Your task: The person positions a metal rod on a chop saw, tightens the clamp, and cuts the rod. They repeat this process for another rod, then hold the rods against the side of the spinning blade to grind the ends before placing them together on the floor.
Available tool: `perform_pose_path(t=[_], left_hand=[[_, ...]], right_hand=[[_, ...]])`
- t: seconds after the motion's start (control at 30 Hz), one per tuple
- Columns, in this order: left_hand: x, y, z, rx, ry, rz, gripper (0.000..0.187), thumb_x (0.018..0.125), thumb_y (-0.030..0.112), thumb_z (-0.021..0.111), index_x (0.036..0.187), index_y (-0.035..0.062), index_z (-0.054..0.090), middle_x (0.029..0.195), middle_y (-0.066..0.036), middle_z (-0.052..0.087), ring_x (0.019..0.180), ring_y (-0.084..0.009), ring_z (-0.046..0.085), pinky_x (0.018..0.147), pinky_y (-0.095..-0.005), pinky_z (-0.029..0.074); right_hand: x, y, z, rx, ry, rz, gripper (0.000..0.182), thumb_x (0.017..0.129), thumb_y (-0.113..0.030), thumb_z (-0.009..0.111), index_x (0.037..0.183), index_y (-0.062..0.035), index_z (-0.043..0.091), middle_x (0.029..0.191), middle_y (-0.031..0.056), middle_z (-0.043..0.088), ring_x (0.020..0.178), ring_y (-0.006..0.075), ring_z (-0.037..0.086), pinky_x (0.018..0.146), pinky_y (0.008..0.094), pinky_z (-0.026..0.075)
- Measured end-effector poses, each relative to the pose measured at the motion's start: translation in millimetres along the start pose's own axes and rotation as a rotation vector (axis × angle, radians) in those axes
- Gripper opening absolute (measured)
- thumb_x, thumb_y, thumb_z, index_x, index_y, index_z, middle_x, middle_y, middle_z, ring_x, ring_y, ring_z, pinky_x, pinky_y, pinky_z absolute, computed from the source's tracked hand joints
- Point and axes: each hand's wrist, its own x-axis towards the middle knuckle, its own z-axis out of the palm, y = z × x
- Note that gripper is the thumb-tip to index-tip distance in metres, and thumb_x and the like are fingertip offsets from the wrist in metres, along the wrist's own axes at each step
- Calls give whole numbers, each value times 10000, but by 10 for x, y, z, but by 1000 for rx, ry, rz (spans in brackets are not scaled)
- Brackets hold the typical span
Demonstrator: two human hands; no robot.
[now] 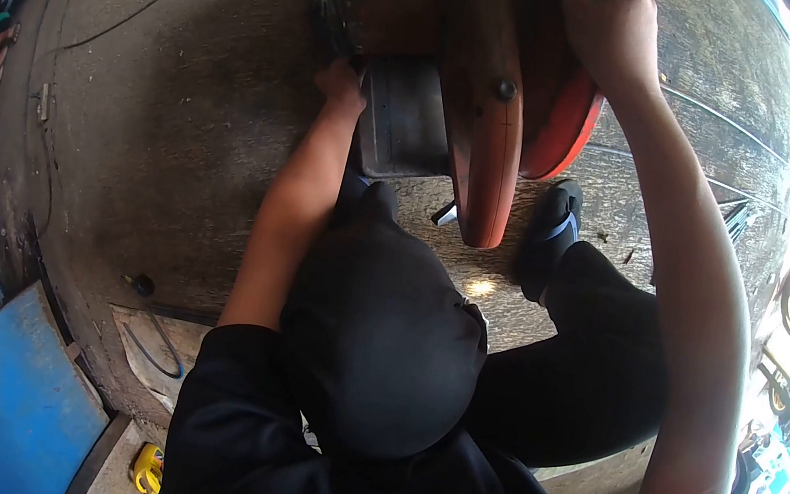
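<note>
A large, worn orange-red power tool that looks like a chop saw stands at the top centre, with a rounded red guard on its right. My right hand is closed around the top of the machine near the guard, its fingertips partly hidden. My left hand is lower, on the machine's left side. Its fingers curl at the edge of a dark grey metal part, below the cylindrical motor housing. Deep shadow hides some of the contact there.
My bent knee and shod right foot are close below the machine. A thin cable crosses the worn floor at upper left. A blue panel and a yellow object lie lower left. Thin rods lie at right.
</note>
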Motion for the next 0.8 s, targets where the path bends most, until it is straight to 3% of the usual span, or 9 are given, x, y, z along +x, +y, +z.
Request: perform_pose_path(t=[0.07, 0.13, 0.23, 0.3, 0.5, 0.57, 0.8], left_hand=[[23, -5, -47, 15, -1, -17, 307, 799, 40, 605, 1085, -70, 609, 1022, -144, 652, 908, -236, 657, 738, -349, 544], [-107, 157, 9, 53, -64, -118, 310, 845, 59, 651, 1138, -15, 582, 1082, -124, 644, 965, -221, 657, 764, -286, 578], [-274, 333, 117, 72, -91, -143, 307, 847, 62, 649, 1137, -15, 582, 1084, -124, 642, 966, -221, 656, 766, -287, 578], [-307, 392, 228, 75, -108, -156, 304, 849, 65, 646, 1135, -15, 582, 1086, -124, 641, 967, -221, 655, 768, -288, 578], [-315, 496, 255, 95, -99, -169, 296, 855, 74, 638, 1131, -15, 581, 1092, -125, 637, 971, -221, 652, 774, -291, 577], [-286, 583, 191, 112, -83, -159, 293, 857, 77, 635, 1130, -15, 580, 1094, -125, 635, 972, -221, 651, 776, -292, 577], [-426, 620, 75, 176, -37, -167, 284, 864, 87, 626, 1126, -15, 579, 1101, -126, 630, 977, -221, 648, 784, -295, 577]], right_hand=[[3, -78, -29, -57, -40, 75, 356, 863, -89, 487, 1208, -52, 565, 1010, 289, 608, 1030, 447, 553, 855, 485, 466], [-33, -110, -61, -117, -71, 162, 371, 862, -83, 484, 1225, -57, 557, 1007, 286, 611, 1031, 447, 553, 858, 487, 464], [-105, -71, -44, -50, -75, 139, 383, 867, -84, 473, 1242, -51, 544, 1055, 275, 609, 1042, 442, 556, 867, 479, 468], [-157, -21, -1, 67, 70, -27, 391, 871, -89, 460, 1253, -50, 532, 1125, 260, 594, 1050, 438, 556, 880, 474, 468], [-161, 13, -55, 109, 16, 16, 438, 870, -63, 445, 1306, -52, 482, 1229, 255, 540, 1101, 437, 536, 927, 455, 460], [-177, 51, -46, 96, 65, -87, 460, 859, -50, 455, 1320, -44, 463, 1279, 266, 501, 1101, 457, 527, 931, 461, 457], [-224, 192, -19, 166, -9, 60, 555, 782, -63, 532, 1328, -27, 435, 1355, 277, 420, 1092, 486, 519, 937, 485, 454]])
